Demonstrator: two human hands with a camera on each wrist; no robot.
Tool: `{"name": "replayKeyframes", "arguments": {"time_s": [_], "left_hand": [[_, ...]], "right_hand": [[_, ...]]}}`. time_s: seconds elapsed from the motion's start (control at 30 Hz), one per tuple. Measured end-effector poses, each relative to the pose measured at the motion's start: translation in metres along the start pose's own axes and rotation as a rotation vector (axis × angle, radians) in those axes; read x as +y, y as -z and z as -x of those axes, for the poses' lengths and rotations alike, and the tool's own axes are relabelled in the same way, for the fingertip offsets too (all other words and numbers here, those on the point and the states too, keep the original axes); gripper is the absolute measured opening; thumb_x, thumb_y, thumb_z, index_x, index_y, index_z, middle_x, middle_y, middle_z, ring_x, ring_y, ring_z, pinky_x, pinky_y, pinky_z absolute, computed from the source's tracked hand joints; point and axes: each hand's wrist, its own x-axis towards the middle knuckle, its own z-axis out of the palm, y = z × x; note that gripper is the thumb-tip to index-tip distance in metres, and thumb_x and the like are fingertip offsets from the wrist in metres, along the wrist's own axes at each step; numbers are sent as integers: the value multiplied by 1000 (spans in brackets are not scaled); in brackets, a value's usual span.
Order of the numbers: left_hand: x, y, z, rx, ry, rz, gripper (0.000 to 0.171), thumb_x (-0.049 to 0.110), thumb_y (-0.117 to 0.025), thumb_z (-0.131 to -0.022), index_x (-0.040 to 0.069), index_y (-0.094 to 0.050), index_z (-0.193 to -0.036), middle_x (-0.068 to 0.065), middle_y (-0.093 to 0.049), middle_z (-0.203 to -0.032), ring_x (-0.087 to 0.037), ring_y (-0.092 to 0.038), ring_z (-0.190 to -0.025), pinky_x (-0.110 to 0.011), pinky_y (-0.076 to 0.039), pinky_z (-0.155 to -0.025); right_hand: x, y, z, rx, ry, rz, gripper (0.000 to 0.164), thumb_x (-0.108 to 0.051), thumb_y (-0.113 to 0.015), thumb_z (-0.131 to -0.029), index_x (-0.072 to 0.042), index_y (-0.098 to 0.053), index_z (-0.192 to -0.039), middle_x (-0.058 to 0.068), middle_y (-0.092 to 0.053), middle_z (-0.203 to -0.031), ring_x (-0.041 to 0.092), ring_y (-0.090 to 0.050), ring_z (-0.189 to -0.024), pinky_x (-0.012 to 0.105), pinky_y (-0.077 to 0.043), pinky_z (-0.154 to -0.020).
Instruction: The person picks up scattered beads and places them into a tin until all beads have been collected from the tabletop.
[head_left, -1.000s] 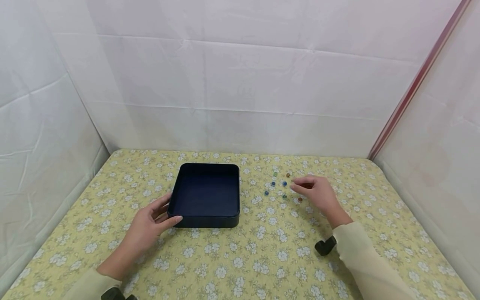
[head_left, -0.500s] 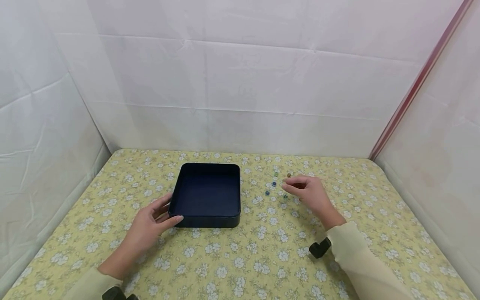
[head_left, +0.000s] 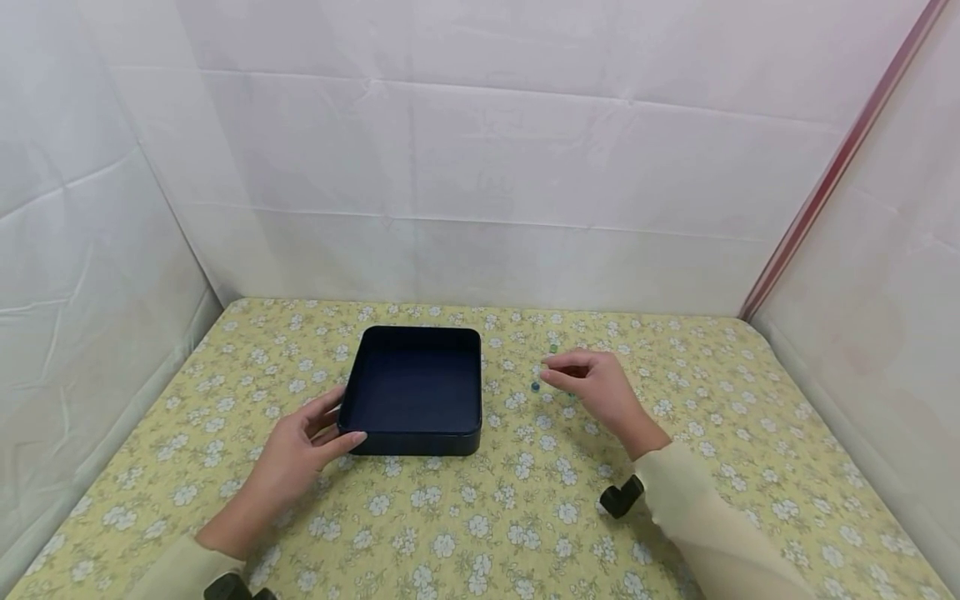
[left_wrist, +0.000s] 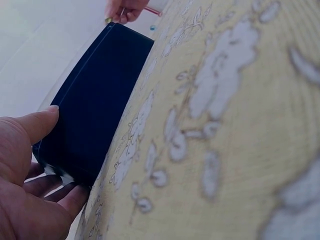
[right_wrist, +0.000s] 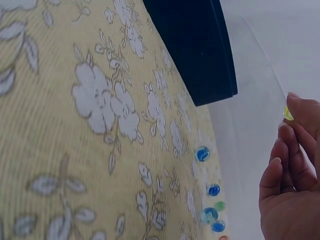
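The left hand (head_left: 298, 440) holds the squarish dark tray (head_left: 412, 393), opening upward.

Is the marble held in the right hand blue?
No, the right wrist view shows the right hand pinching a yellow marble.

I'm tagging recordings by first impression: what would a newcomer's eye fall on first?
The dark square tray stands out first, left of centre in the head view on a yellow floral cloth, the left hand gripping its near left corner. Next, right of the tray, the right hand pinches a yellow marble, near coloured marbles on the cloth.
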Motion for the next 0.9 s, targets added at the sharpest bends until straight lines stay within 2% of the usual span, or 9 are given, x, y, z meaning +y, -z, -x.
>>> {"name": "replayKeyframes", "arguments": {"time_s": [0.2,0.33,0.5,0.63,0.8,0.9], "left_hand": [[1,0,1,-2,4,0,87,43,-75,-94,16,-30,-163,-16,-31,-167,-39,-43,-147,-31,-57,-102],[1,0,1,0,2,-5,87,43,-75,-94,16,-30,-163,-16,-31,-167,-40,-43,-147,-32,-56,-103],[0,0,1,3,-5,-14,86,43,-74,-94,16,-31,-163,-16,-31,-167,-39,-42,-147,-34,-55,-105],[0,0,0,3,-6,-17,86,44,-74,-94,16,-31,-163,-15,-31,-167,-39,-42,-148,-35,-54,-107],[0,0,0,1,-6,-16,86,45,-74,-94,17,-31,-163,-15,-31,-167,-39,-42,-148,-35,-55,-106],[0,0,0,0,-7,-15,86,44,-74,-94,17,-31,-163,-15,-31,-167,-39,-43,-147,-34,-56,-104]], "right_hand": [[-5,-7,-2,-36,9,-42,43,-35,-78,-92,-6,-75,-124,8,-72,-121,20,-69,-101,53,-60,-91],[-10,-14,-3,-28,11,-44,41,-37,-80,-91,-9,-77,-121,6,-73,-120,20,-71,-99,53,-60,-91],[-16,-21,-5,-24,30,-32,39,-35,-80,-91,-10,-78,-120,10,-73,-122,18,-72,-98,51,-61,-91],[-20,-26,-6,-27,37,-42,32,-34,-80,-91,-16,-79,-117,9,-74,-121,17,-72,-99,49,-61,-92],[-24,-32,-9,-41,33,-62,35,-36,-81,-90,-14,-79,-118,6,-74,-120,19,-70,-102,48,-61,-92],[-26,-35,-10,-46,25,-57,34,-38,-81,-90,-17,-80,-116,4,-74,-118,19,-70,-103,45,-61,-91]]}}
